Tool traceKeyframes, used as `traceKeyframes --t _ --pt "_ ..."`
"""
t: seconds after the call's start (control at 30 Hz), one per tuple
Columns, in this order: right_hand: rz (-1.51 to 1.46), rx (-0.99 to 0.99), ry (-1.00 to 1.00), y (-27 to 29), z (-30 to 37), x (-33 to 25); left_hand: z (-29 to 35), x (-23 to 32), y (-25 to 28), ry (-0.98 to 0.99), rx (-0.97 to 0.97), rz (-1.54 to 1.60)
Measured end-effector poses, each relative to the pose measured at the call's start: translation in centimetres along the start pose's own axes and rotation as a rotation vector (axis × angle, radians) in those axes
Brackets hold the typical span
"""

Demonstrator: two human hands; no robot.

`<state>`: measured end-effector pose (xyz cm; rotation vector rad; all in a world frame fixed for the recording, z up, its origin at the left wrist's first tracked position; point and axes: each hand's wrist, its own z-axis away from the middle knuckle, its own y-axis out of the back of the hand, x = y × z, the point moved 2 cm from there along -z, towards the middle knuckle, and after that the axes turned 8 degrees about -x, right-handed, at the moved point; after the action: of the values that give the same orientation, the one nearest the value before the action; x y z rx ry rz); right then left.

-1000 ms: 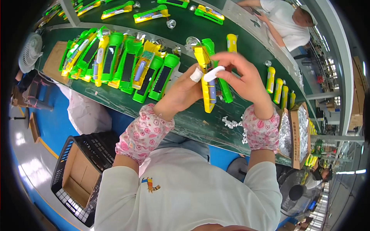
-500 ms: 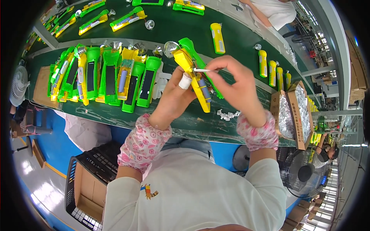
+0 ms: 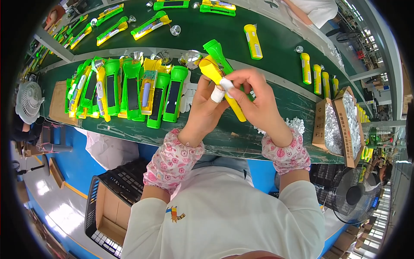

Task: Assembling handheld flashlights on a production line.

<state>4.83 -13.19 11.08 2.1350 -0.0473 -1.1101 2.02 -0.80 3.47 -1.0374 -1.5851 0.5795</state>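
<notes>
My left hand (image 3: 200, 112) is wrapped round a yellow flashlight shell half (image 3: 210, 69) held slanting above the bench, a white wrap (image 3: 217, 94) on one of its fingers. A small white plastic piece (image 3: 226, 84) lies against the middle of the shell, pinched by my right hand (image 3: 258, 97). Behind the yellow half is a green shell half (image 3: 217, 52), its lower part hidden by my right fingers. A silver reflector cup (image 3: 190, 59) rests just left of the shell's wide end. Small white parts (image 3: 296, 124) are heaped by my right wrist.
Open green and yellow flashlights (image 3: 131, 86) crowd the bench's left side. More flashlights (image 3: 253, 42) sit on the green surface beyond a low rail. Boxes of silvery-white parts (image 3: 331, 129) stand at the right edge. A black crate (image 3: 116, 183) and a fan (image 3: 354, 195) are below.
The shell has turned so its smooth yellow outside shows. My right hand has brought the white piece flat against it. The whole view has shifted slightly.
</notes>
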Motion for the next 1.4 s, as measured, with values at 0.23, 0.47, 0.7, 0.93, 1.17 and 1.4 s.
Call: traceKeyframes --t 0.23,0.47,0.7,0.93,1.17,1.4 --pt "0.188 0.084 0.192 0.8 0.8 0.7 -0.2 0.2 -0.7 -0.025 0.029 -0.107" --pt "0.190 0.032 -0.073 -0.3 3.5 2.7 -0.9 -0.8 -1.6 -0.018 0.240 0.001" --pt "-0.070 0.016 -0.094 0.2 4.9 4.4 -1.5 -1.8 -1.6 -0.049 0.441 -0.008" --pt "0.158 0.150 -0.088 -1.4 5.8 4.6 -2.9 -4.5 1.0 -0.024 0.351 -0.137" --pt "0.276 0.142 -0.143 -1.6 6.9 5.6 -2.2 -4.5 0.0 -0.055 0.158 0.036" --pt "0.431 0.023 -0.085 -2.6 8.6 6.4 -3.6 -2.5 2.2 0.244 0.244 -0.262"
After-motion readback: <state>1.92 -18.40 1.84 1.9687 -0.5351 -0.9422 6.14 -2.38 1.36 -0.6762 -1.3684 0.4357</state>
